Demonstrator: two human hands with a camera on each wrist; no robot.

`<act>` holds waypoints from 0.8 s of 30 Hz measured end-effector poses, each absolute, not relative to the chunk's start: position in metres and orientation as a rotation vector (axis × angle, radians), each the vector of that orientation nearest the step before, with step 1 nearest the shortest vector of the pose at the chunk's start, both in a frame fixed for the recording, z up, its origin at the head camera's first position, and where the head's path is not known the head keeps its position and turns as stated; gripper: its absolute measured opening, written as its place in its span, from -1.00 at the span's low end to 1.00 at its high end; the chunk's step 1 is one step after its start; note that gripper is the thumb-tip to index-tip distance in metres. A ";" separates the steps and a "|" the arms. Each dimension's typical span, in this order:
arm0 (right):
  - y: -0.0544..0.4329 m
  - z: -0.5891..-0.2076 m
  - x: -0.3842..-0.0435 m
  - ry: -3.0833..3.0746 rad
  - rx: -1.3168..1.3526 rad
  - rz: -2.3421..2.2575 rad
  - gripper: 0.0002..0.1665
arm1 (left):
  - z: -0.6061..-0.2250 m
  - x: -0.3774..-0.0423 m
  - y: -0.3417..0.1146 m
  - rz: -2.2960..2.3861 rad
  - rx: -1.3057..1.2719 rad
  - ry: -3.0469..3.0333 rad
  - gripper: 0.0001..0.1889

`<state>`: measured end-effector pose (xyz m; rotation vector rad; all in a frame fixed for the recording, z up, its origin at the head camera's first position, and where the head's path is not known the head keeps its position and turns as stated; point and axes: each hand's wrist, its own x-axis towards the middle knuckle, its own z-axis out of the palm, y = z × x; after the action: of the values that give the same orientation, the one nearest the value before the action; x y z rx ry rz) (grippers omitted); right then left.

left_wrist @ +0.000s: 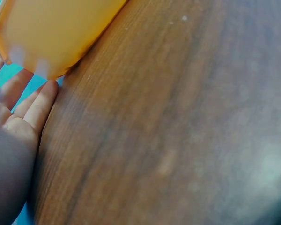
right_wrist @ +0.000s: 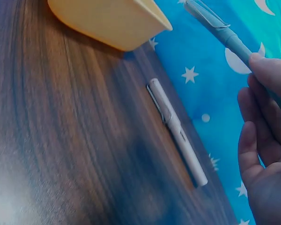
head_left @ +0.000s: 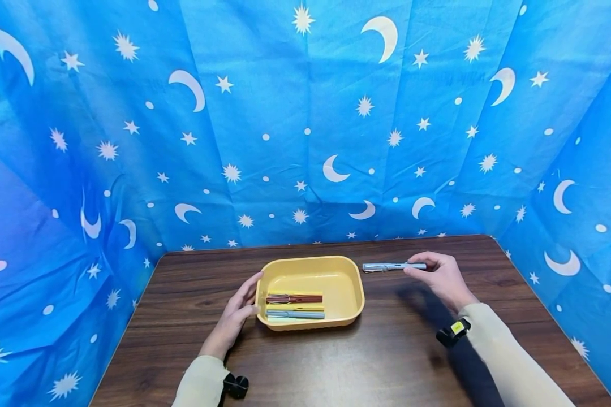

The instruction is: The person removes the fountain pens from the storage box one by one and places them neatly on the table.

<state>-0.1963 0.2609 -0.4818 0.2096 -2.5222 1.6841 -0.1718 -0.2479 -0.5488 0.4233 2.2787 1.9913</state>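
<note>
Here the right fingers (right_wrist: 274, 75) pinch a bluish pen (right_wrist: 236, 45), while the extended left fingers (left_wrist: 42, 105) touch a yellow tray (head_left: 338, 291).

Blue moon-and-star cloth (head_left: 265, 73) on 3 sides; brown wood-grain table (head_left: 387, 362), pale glare (right_wrist: 4, 208).

Starry blue cloth (head_left: 285, 152), wooden table (head_left: 356, 362)

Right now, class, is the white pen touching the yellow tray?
Apart: the right wrist view shows bare table between the pen and the tray.
</note>
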 end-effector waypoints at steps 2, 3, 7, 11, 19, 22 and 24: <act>0.263 -0.485 -0.195 -2.534 0.187 1.677 -0.65 | -0.549 -0.172 -0.248 1.991 0.422 2.281 -0.12; 0.264 -0.486 -0.195 -2.538 0.177 1.676 -0.64 | -0.548 -0.172 -0.247 1.991 0.421 2.282 -0.12; 0.268 -0.493 -0.193 -2.552 0.164 1.665 -0.66 | -0.547 -0.172 -0.246 1.988 0.417 2.288 -0.12; 0.273 -0.500 -0.192 -2.566 0.176 1.663 -0.67 | -0.547 -0.172 -0.246 1.984 0.418 2.292 -0.11; 0.277 -0.515 -0.198 -2.625 0.171 1.645 -0.71 | -0.547 -0.173 -0.248 2.021 0.485 2.249 -0.11; 0.277 -0.519 -0.199 -2.644 0.169 1.648 -0.72 | -0.547 -0.173 -0.248 2.033 0.510 2.233 -0.12; 0.277 -0.522 -0.199 -2.646 0.167 1.650 -0.72 | -0.547 -0.173 -0.248 2.031 0.510 2.234 -0.12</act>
<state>-0.1988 0.2772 -0.5220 0.1666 -2.6464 1.6502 -0.1728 -0.2477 -0.5474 0.5096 2.2338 2.0313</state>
